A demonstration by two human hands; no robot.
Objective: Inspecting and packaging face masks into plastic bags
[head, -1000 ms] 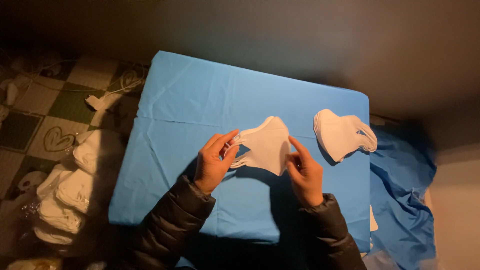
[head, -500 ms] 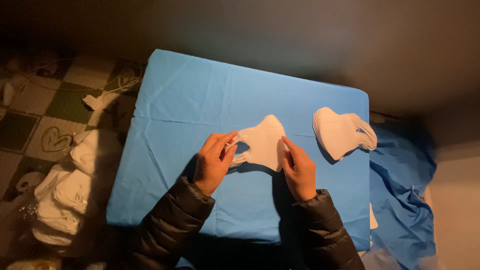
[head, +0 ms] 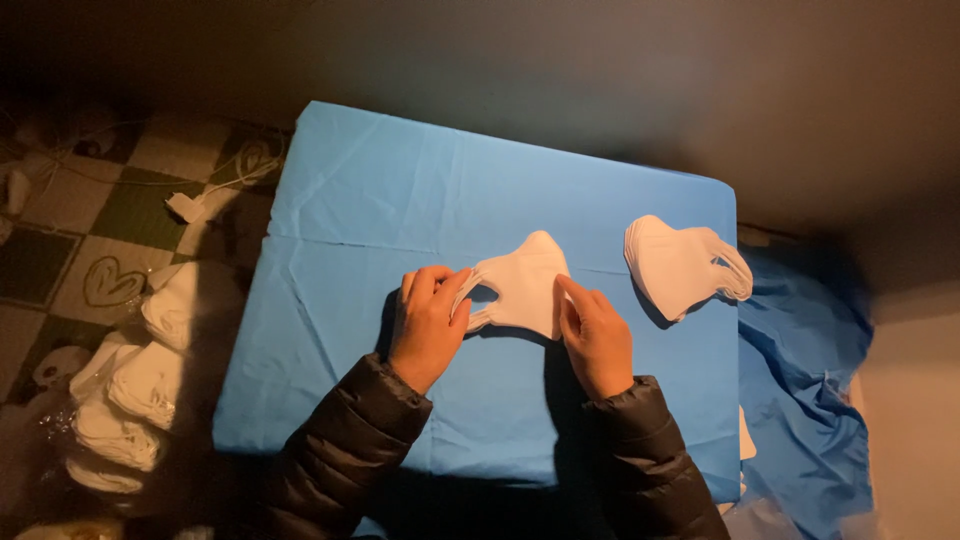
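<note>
A white folded face mask (head: 522, 284) lies flat on the blue cloth-covered table (head: 400, 200). My left hand (head: 430, 325) pinches the mask's ear loop at its left edge. My right hand (head: 595, 335) presses its fingertips on the mask's right lower edge. A stack of the same white masks (head: 680, 265) sits to the right on the blue cloth, apart from both hands. Dark padded sleeves cover both of my arms.
Piles of white masks (head: 130, 390) lie on the checkered floor at the left. A white plug and cord (head: 195, 205) lie near the table's left corner. Loose blue cloth (head: 810, 390) hangs at the right. A dark wall runs behind the table.
The mask has gone from being held slightly raised to lying flat on the cloth. My right hand has slid left and down along its edge. The left hand has stayed at the ear loop.
</note>
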